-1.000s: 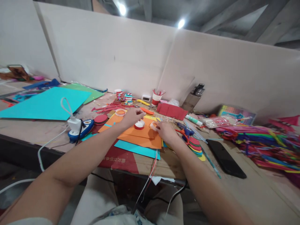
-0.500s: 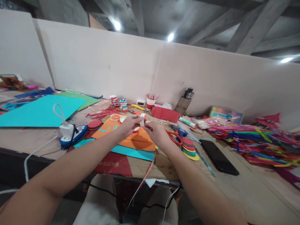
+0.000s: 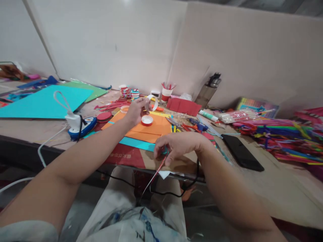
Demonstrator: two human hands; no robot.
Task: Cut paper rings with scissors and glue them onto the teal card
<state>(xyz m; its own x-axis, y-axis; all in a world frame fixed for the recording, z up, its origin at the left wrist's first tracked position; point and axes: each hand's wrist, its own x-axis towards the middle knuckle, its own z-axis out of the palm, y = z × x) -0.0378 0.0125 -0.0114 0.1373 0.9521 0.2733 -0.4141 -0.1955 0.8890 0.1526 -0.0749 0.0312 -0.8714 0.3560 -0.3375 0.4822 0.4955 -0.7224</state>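
Note:
My left hand [image 3: 138, 111] pinches a white paper ring [image 3: 152, 103] above the orange sheets [image 3: 143, 129]. On those sheets, below the ring, lies a round red-rimmed piece with a white inside [image 3: 147, 120]. Close to the table's front edge, my right hand [image 3: 176, 146] is lowered palm down, with curved fingers and a gap between them and the thumb. A thin red-and-white strip [image 3: 159, 168] shows at that gap and hangs over the edge; I cannot make out a firm grip on it. Turquoise paper [image 3: 137, 144] sticks out under the orange sheets.
Scissors [image 3: 173, 121] and a blue glue gun [image 3: 200, 127] lie right of the sheets. A black phone [image 3: 242, 153] and colourful pipe cleaners [image 3: 285, 137] are farther right. A bottle [image 3: 207, 90] stands behind. At left are a blue boat-shaped power strip [image 3: 83, 129] and a turquoise sheet [image 3: 47, 102].
My right hand has left the white ring and come down toward the table's front edge by the strip. The left hand keeps the ring. The view has tilted downward.

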